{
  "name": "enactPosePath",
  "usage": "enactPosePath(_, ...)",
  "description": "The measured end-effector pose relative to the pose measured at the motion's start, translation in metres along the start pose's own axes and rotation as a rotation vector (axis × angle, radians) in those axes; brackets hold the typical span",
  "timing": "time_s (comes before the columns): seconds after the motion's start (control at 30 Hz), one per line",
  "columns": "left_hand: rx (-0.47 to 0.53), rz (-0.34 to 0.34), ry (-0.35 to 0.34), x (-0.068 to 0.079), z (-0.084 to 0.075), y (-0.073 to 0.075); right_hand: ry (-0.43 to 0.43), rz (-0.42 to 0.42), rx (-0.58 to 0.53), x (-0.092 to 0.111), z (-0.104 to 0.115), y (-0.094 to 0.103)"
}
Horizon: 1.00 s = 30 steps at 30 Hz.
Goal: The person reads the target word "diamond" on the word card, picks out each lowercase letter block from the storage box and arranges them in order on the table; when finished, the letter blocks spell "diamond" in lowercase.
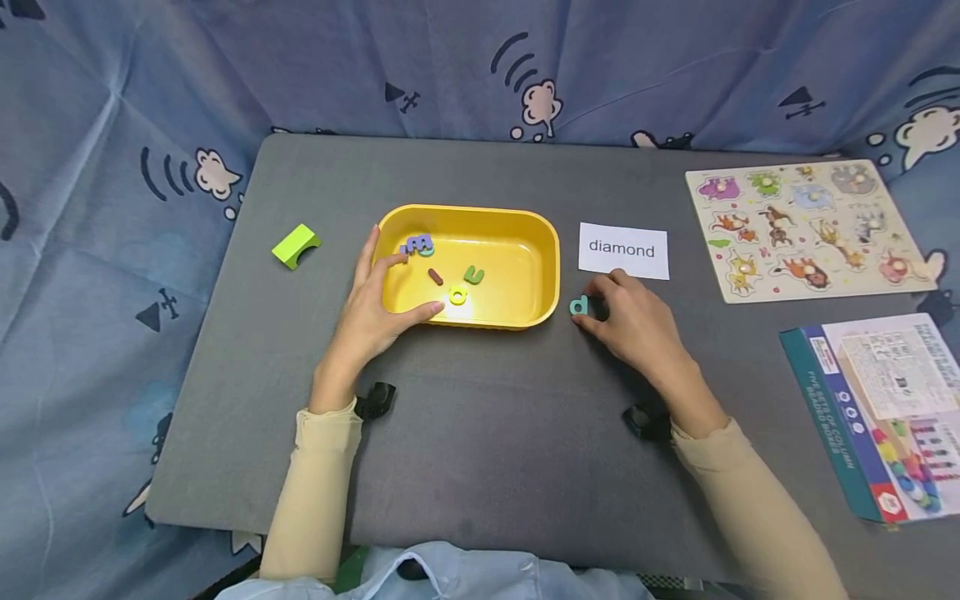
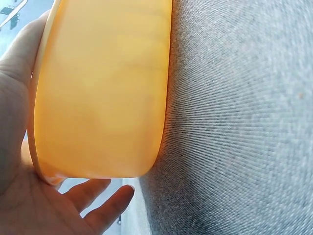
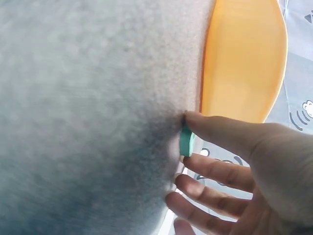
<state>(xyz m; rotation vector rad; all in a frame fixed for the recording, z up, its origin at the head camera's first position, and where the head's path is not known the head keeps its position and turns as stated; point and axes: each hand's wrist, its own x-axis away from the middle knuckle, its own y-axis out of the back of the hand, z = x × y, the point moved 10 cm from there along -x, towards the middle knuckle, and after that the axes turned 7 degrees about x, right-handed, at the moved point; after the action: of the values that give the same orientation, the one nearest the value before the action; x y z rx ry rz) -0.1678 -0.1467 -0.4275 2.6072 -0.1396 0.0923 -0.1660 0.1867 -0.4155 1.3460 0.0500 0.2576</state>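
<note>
A yellow tray holds several small letters: a purple m partly over a teal piece, a green u, a yellow o and a brown-red stick-shaped piece. My left hand grips the tray's left end, thumb over the front rim and fingers spread round the side. In the left wrist view the tray wall stands on the grey cloth. Just right of the tray, my right hand pinches a teal letter d between thumb and forefinger at the table surface.
A white card reading "diamond" lies beyond the right hand. An animal puzzle board and a boxed toy set occupy the right side. On the left sits a green arch block. A patterned blue curtain borders the grey table.
</note>
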Motion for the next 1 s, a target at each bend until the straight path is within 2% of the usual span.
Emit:
enactPosePath(0.13, 0.000, -0.001, 0.001, 0.001, 0.000, 0.001, 0.000, 0.016, -0.005, -0.004, 0.002, 0.004)
enactPosePath(0.23, 0.003, -0.002, -0.001, 0.000, 0.000, 0.001, 0.001, -0.016, -0.004, -0.008, 0.007, 0.014)
enactPosePath(0.43, 0.009, -0.002, -0.002, -0.001, 0.000, 0.001, 0.017, -0.195, -0.048, -0.012, 0.024, 0.042)
enactPosePath(0.53, 0.007, -0.004, 0.001, -0.001, 0.001, 0.001, 0.081, -0.286, -0.101, -0.011, 0.039, 0.051)
enactPosePath(0.63, 0.009, -0.009, 0.004, -0.001, 0.001, 0.001, 0.179, -0.334, -0.139, -0.010, 0.057, 0.054)
enactPosePath(0.83, 0.011, -0.011, -0.002, -0.001, 0.001, 0.002, 0.339, -0.306, -0.161, -0.012, 0.091, 0.041)
enactPosePath(1.0, 0.015, -0.008, -0.002, -0.002, 0.000, 0.001, 0.399, -0.256, -0.167, -0.019, 0.114, 0.030)
